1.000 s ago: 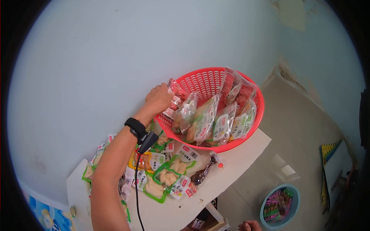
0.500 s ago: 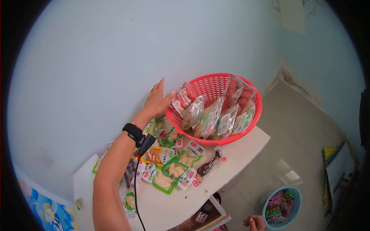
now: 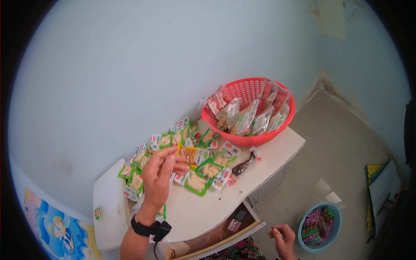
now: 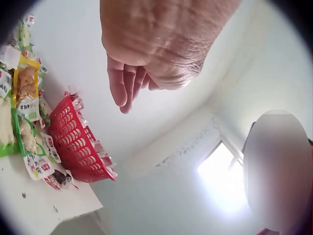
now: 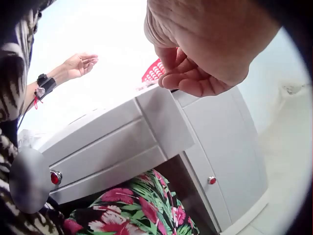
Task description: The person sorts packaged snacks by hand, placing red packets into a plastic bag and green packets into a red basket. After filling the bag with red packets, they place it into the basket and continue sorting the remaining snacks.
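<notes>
My left hand (image 3: 159, 177) is raised over the white desk (image 3: 203, 212), fingers extended and slightly bent, with nothing in them. Beneath and beyond it lie vacuum-packed snack packets, among them a yellow-edged packet (image 3: 187, 156) and green-edged packets (image 3: 196, 182). A dark brown packaged drumstick-shaped item (image 3: 243, 164) lies at the right of this pile. Behind the pile, a red plastic basket (image 3: 255, 141) holds clear-bagged packets (image 3: 246, 118) standing in a row. My right hand (image 3: 282, 240) hangs beside the desk with loosely curled fingers, empty in the right wrist view too.
An open drawer (image 3: 260, 224) juts from the desk front, with a phone-like device (image 3: 235, 221) inside. On the floor at right stands a light blue tub (image 3: 318, 249) of pink and green packets. Walls rise behind the desk. A small wrapped piece (image 3: 97, 212) lies far left.
My left hand has let go of the red bagged packet at the basket's left side and drawn back toward me, over the pile. The right hand has come further into view.
</notes>
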The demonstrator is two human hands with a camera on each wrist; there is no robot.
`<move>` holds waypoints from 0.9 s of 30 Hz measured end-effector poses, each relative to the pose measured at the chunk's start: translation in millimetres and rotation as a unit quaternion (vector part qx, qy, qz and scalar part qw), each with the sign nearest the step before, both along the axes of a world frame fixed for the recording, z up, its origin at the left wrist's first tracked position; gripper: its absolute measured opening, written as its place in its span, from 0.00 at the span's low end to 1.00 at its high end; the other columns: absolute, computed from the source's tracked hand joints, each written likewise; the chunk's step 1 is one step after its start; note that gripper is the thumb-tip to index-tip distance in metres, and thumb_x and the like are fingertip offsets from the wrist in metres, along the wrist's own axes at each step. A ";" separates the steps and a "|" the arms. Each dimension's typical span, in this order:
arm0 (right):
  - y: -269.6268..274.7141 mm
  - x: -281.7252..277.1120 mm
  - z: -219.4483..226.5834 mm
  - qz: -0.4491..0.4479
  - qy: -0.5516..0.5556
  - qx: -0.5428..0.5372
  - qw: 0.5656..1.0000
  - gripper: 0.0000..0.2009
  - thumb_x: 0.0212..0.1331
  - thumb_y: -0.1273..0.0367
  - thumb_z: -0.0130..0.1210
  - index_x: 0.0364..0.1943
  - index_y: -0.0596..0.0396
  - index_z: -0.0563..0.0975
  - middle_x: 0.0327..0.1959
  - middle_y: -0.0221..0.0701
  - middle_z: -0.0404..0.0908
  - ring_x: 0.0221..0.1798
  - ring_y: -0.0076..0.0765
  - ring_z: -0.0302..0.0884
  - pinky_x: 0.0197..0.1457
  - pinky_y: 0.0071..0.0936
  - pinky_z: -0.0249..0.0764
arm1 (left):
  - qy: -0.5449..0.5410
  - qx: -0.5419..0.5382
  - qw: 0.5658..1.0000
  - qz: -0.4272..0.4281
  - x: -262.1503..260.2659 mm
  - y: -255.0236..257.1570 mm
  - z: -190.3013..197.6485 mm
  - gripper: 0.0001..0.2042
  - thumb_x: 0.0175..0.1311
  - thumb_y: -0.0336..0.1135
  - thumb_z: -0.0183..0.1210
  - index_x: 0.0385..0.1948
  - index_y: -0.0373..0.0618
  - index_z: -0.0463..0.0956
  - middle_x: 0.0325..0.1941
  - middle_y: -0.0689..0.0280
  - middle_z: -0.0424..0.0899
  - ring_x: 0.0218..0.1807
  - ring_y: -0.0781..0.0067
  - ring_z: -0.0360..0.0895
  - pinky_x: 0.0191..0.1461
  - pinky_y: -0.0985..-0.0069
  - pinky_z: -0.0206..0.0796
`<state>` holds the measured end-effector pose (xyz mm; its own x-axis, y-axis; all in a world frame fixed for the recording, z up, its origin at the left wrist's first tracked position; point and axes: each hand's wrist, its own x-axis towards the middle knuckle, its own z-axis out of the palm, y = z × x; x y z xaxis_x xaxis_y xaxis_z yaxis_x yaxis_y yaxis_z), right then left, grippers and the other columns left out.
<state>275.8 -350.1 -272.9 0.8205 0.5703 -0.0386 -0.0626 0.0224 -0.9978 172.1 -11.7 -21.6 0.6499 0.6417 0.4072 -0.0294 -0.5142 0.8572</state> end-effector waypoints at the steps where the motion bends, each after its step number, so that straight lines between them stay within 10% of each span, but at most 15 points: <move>1: 4.4 0.8 -2.4 0.010 -0.023 0.003 1.000 0.09 0.75 0.69 0.54 0.46 0.63 0.79 0.34 0.37 0.86 0.34 0.29 0.82 0.41 0.28 0.79 | -0.018 0.004 1.000 0.005 -15.9 -10.9 -3.2 0.14 0.81 0.33 0.49 0.58 0.33 0.75 0.45 0.54 0.86 0.40 0.66 0.88 0.44 0.72 0.81; 12: 46.8 -27.0 31.1 0.146 -0.152 0.035 0.977 0.05 0.71 0.76 0.55 0.45 0.64 0.79 0.36 0.33 0.81 0.35 0.25 0.80 0.40 0.23 0.76 | -0.180 -0.108 0.936 0.283 -176.6 -78.5 -57.9 0.12 0.79 0.34 0.52 0.54 0.37 0.77 0.34 0.63 0.84 0.29 0.75 0.78 0.34 0.78 0.69; 20: 90.4 -83.1 59.9 0.229 -0.204 0.048 0.950 0.06 0.66 0.81 0.59 0.45 0.63 0.81 0.31 0.34 0.82 0.33 0.29 0.84 0.37 0.24 0.77 | -0.090 -0.095 0.942 0.309 -229.4 -101.8 -108.0 0.09 0.75 0.29 0.57 0.50 0.36 0.79 0.32 0.63 0.83 0.28 0.78 0.78 0.33 0.81 0.68; 27: 143.1 -134.6 87.0 0.302 -0.227 0.087 0.922 0.07 0.66 0.81 0.59 0.46 0.61 0.81 0.35 0.36 0.83 0.35 0.32 0.84 0.37 0.26 0.77 | 0.042 0.174 0.948 0.263 -250.3 -96.3 -135.3 0.10 0.64 0.21 0.64 0.46 0.39 0.83 0.27 0.64 0.81 0.23 0.76 0.72 0.28 0.78 0.64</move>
